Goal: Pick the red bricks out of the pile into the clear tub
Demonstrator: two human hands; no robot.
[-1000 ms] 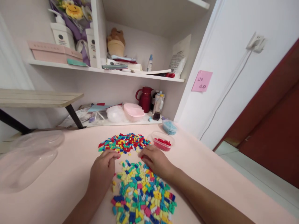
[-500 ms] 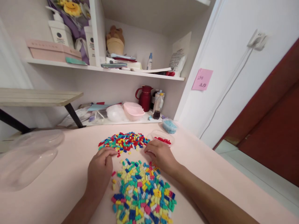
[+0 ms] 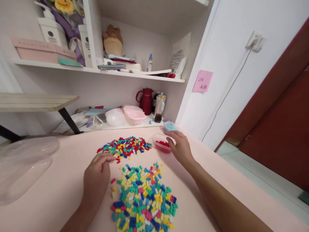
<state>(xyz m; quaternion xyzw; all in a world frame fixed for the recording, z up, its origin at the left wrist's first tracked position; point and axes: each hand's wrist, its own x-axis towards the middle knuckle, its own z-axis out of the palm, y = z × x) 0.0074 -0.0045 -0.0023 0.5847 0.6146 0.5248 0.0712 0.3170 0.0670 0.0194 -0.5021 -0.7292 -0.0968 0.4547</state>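
Note:
Two heaps of small coloured bricks lie on the pink table (image 3: 60,180): a far pile (image 3: 124,145) and a bigger near pile (image 3: 142,196). My left hand (image 3: 96,172) rests between the piles at their left, fingers curled, thumb and forefinger pinched together; whatever it holds is too small to see. My right hand (image 3: 180,146) reaches over the clear tub of red bricks (image 3: 161,145), its fingers bent above the tub's right rim. A second clear tub with blue bricks (image 3: 169,126) stands just behind that hand.
A clear plastic lid (image 3: 24,161) lies at the table's left edge. Behind the table a low ledge holds a pink lidded box (image 3: 133,114), a red jug (image 3: 145,100) and bottles (image 3: 159,108). Shelves hang above; a white wall and red door stand right.
My right hand left the near pile and moved up and right to the tub of red bricks. My left hand drew back slightly. The view shifted a little.

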